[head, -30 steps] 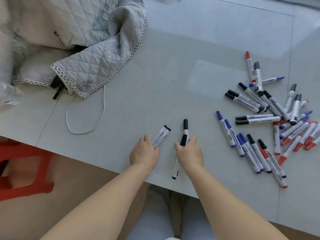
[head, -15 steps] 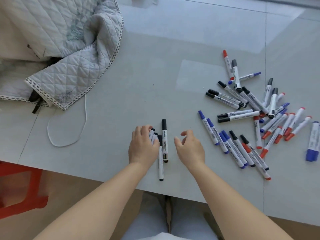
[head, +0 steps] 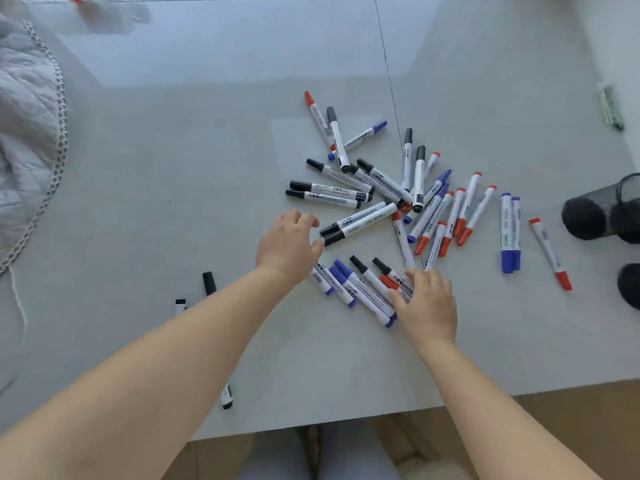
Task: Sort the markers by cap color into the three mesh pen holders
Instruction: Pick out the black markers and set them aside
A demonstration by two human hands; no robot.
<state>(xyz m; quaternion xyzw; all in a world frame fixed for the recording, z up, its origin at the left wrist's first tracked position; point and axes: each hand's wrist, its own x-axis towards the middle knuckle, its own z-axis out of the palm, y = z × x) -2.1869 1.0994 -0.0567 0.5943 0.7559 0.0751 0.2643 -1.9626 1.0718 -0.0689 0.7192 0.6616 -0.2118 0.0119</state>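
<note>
A pile of markers with black, blue and red caps lies scattered across the grey table. My left hand reaches into the pile's left side with loosely curled fingers, its thumb close to the caps of two black-capped markers, and holds nothing. My right hand rests its fingertips on a black-capped and a red-capped marker at the pile's near edge. Some black-capped markers lie apart at the front left, partly hidden under my left forearm. Two black mesh holders show at the right edge; the upper one lies on its side.
A grey quilted cloth with a white cord covers the table's left side. A small green object lies at the far right. Two blue-capped markers and a red-capped one lie near the holders. The table's front edge runs close below my forearms.
Both hands let go of the black-capped markers at the front left and moved right to the pile. The view swung right, bringing the mesh holders in.
</note>
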